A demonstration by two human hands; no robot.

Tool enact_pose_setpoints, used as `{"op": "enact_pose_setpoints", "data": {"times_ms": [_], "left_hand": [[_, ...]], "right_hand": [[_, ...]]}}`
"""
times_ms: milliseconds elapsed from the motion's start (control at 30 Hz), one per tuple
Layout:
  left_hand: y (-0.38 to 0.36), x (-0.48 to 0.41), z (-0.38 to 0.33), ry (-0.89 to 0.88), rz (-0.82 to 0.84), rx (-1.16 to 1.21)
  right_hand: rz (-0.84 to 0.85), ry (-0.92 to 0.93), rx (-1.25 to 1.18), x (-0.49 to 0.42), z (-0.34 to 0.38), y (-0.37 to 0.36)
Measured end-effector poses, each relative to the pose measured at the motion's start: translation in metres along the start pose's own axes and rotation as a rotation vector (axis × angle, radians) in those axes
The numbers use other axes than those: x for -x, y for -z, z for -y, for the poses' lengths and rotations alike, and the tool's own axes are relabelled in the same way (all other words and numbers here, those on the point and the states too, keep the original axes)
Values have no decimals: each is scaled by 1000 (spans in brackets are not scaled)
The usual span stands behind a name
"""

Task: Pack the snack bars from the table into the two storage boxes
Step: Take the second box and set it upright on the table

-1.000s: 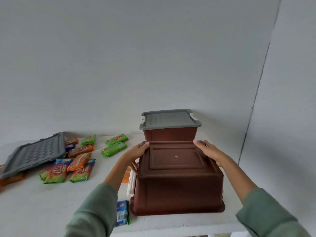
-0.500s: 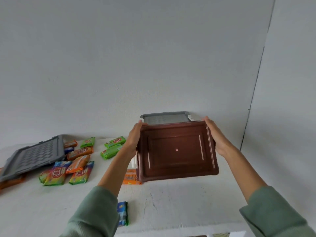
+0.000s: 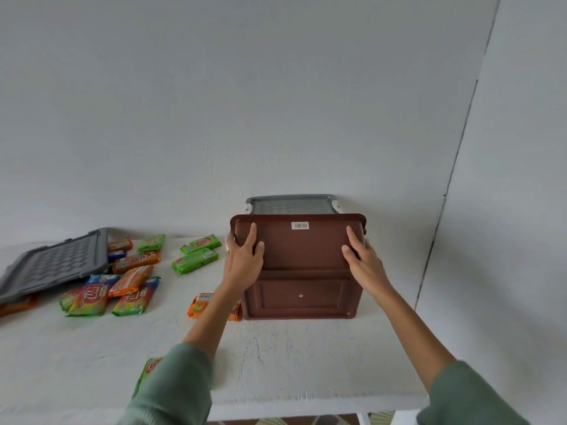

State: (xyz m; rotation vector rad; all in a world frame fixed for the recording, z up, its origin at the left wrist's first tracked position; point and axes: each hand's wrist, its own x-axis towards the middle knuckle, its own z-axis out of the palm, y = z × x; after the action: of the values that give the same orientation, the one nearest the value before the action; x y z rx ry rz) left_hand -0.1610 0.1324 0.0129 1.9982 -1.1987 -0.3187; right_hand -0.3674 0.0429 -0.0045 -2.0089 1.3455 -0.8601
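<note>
I hold a brown storage box [image 3: 299,283] above the table, tipped so its underside faces me and a barcode sticker shows near its rim. My left hand [image 3: 244,259] grips its left side and my right hand [image 3: 363,260] its right side. Behind it, against the wall, stands the second brown box, of which only the grey lid [image 3: 291,205] shows. Snack bars lie on the table: green ones [image 3: 196,256], orange ones [image 3: 136,260] and rainbow-wrapped ones [image 3: 92,297] at the left, an orange bar [image 3: 201,305] just left of the held box.
A loose grey lid [image 3: 55,265] leans over some bars at the far left. Another green bar [image 3: 152,368] peeks out beside my left sleeve near the white table's front edge [image 3: 306,406]. A wall corner rises close on the right.
I lifted the upside-down box off the table and turned it over away from me; its base now faces me, lower than half a second ago. Bars that were under it lie uncovered.
</note>
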Motion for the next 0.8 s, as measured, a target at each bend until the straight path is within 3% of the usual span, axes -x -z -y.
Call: {"op": "enact_pose_setpoints", "data": {"times_ms": [233,500,667,800], "left_hand": [[8,-28,-13,-117,-65,-253],[-9,-54,-16,-246,-142,-470],[-7,-30,-11,-324,-273,-518],[2,12,-8,-387,-477,-431]], "right_hand": [[-118,-8,118,-30,31,20],[-76,90,351,-55,29,1],[-189,159,428,-32,26,2],[-390,222,389,17,24,0]]}}
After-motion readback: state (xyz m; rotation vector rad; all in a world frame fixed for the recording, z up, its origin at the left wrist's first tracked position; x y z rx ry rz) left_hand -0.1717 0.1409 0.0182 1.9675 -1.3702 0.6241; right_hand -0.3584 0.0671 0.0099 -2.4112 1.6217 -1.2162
